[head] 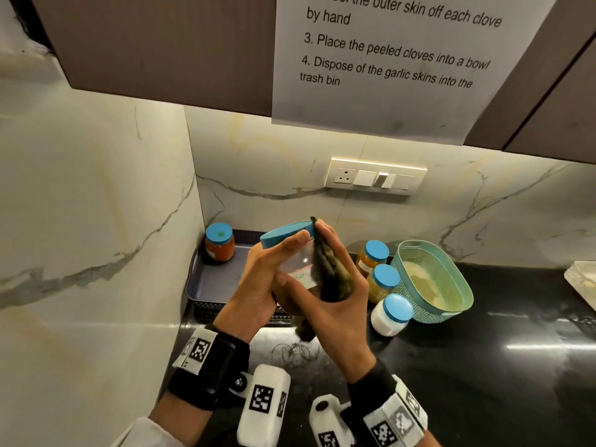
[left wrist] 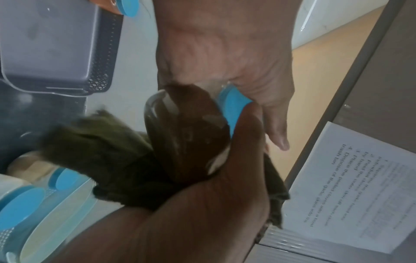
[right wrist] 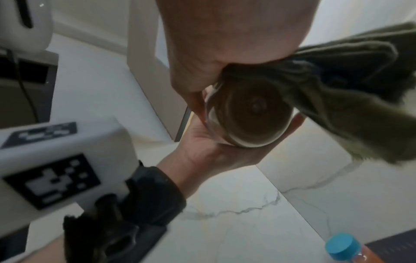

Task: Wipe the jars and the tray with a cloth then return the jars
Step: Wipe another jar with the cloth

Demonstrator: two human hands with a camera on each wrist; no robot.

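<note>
Left hand [head: 258,285] is gripping the clear blue-lidded jar [head: 295,253] above the counter | right hand [head: 342,285] is pressing the dark green cloth [head: 329,272] against its side | step: jar-wiping | next, likely: setting it into the grey plastic tray [head: 209,282].

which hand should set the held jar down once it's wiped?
Left, probably. The left hand already grips the jar by itself, and the tray lies on its side. The right hand is busy pressing the cloth against the glass.
</note>
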